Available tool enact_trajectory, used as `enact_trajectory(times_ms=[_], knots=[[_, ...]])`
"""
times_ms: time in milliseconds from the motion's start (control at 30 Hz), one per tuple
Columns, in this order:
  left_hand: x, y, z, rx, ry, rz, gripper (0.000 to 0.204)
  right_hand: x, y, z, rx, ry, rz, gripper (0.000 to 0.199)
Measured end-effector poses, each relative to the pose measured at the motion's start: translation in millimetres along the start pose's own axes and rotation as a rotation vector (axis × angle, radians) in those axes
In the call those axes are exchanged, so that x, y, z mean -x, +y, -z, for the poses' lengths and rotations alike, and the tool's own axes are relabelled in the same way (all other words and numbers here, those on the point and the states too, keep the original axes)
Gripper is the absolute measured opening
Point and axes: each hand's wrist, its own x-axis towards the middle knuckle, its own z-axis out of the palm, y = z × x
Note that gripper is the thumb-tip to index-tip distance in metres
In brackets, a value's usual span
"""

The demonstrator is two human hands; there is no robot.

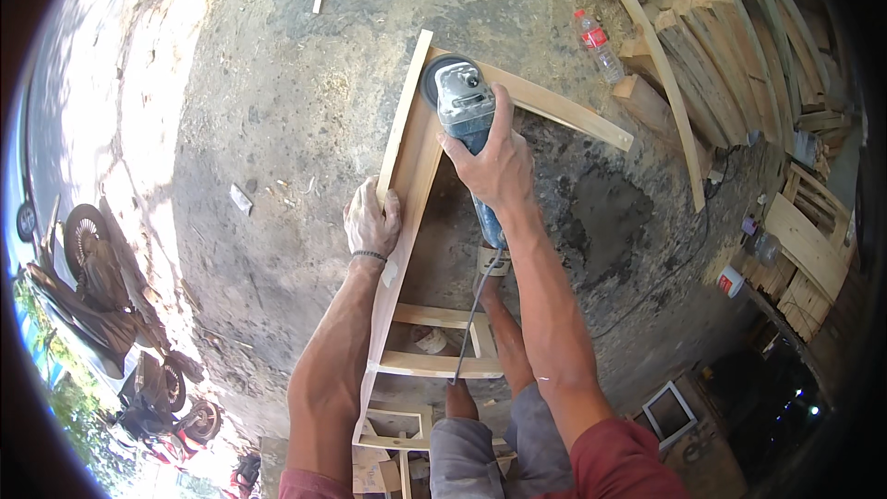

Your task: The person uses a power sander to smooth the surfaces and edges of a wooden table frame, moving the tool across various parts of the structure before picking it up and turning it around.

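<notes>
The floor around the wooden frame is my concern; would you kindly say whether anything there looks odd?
A dark patch lies to the lower right of the grinder; it looks like a spill or stain against the paler floor, though which is unclear.

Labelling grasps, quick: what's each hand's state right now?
Left hand: closed over the edge of the wooden frame.
Right hand: closed, holding the angle grinder.

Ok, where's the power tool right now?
In the head view, the power tool is above centre in the right hand, its round disc at the top corner of the wooden frame, up and right of the left hand.
</notes>
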Motion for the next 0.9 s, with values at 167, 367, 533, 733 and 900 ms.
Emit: enact_trajectory(times_ms=[167, 367, 533, 733, 900], knots=[[-1, 3, 3, 0.026, -0.027, 0.013, 0.038, -2, 10, 8, -0.025, 0.055, -0.049, 0.091], [1, -5, 1, -0.036, 0.033, -0.027, 0.038, -9, -1, -2, -0.031, 0.015, 0.023, 0.092], [-2, 0, 2, 0.022, -0.003, -0.012, 0.038, -6, 9, -3, -0.025, 0.07, 0.03, 0.093], [-2, -2, 2, -0.006, -0.01, -0.018, 0.038, -20, 5, 6, -0.016, 0.033, -0.017, 0.094], [-2, 2, 3, 0.014, -0.007, -0.015, 0.039, -18, 5, 3, -0.004, 0.024, 0.047, 0.095]])
